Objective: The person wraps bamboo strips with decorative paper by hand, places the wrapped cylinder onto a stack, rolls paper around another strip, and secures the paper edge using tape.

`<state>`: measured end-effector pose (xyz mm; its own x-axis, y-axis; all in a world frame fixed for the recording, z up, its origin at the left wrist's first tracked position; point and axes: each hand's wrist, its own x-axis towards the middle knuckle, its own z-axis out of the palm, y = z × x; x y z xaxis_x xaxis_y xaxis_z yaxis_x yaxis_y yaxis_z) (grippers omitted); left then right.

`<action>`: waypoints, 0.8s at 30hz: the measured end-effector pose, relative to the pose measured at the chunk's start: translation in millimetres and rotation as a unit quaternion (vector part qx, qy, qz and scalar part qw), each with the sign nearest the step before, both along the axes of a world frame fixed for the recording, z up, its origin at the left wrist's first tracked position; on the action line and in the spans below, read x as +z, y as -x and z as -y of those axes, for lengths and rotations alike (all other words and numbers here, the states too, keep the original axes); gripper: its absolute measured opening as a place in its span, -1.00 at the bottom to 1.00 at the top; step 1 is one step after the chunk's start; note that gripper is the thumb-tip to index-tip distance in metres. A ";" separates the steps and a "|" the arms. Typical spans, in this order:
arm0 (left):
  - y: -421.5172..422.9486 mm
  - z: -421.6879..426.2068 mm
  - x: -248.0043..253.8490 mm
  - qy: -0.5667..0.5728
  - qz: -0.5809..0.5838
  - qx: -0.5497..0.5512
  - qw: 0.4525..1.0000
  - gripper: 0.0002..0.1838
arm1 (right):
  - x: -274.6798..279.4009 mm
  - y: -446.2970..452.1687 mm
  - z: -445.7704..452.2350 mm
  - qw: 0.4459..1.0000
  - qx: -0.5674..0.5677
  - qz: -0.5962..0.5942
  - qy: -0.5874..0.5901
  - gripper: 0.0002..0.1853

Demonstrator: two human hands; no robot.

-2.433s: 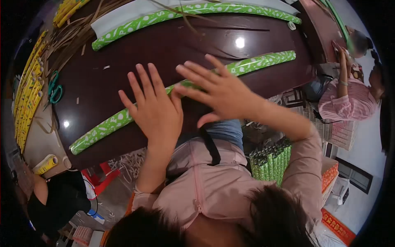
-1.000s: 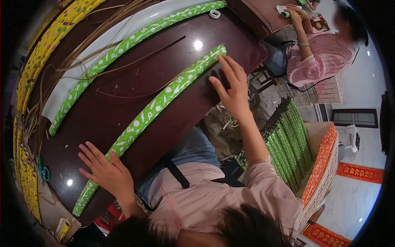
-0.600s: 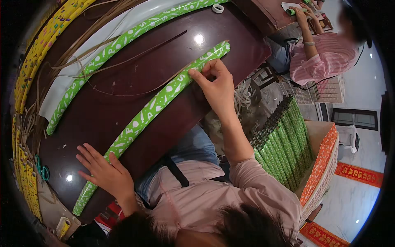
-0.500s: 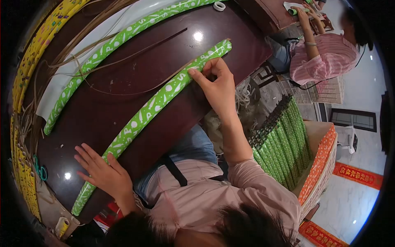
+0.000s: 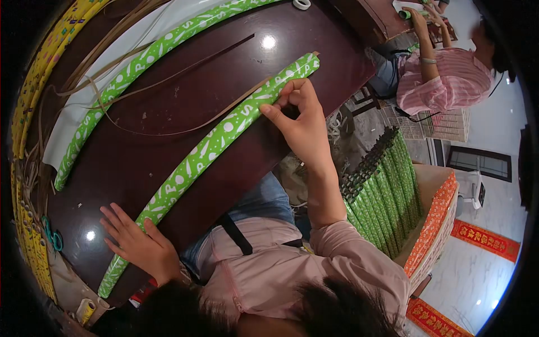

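Note:
A long green roll with white printed shapes lies diagonally across the dark table. My left hand rests over its lower part, fingers apart. Near the roll's upper end, my right hand has thumb and curled fingers closed at its edge; whether they pinch the roll's film is too small to tell. Farther back lies a partly unrolled green sheet, its white underside showing. A thin brown strip runs between the two.
Teal scissors, yellow rolls and brown strips line the table's left side. A tape ring sits at the back. Green rolls stand in an orange-edged box at right. A person in pink sits beyond, holding a small green roll.
My hands have moved apart along the roll; the right moved from its upper end back down and closed its fingers. The view has turned, and the roll now lies more steeply.

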<state>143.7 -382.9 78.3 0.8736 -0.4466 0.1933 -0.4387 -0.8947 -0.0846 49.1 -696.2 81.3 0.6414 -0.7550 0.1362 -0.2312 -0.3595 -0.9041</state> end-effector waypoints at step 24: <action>5.6 -0.2 0.1 -0.018 0.028 0.010 0.999 -0.38 | -4.5 31.0 34.5 0.944 -0.156 0.282 -0.067 -0.79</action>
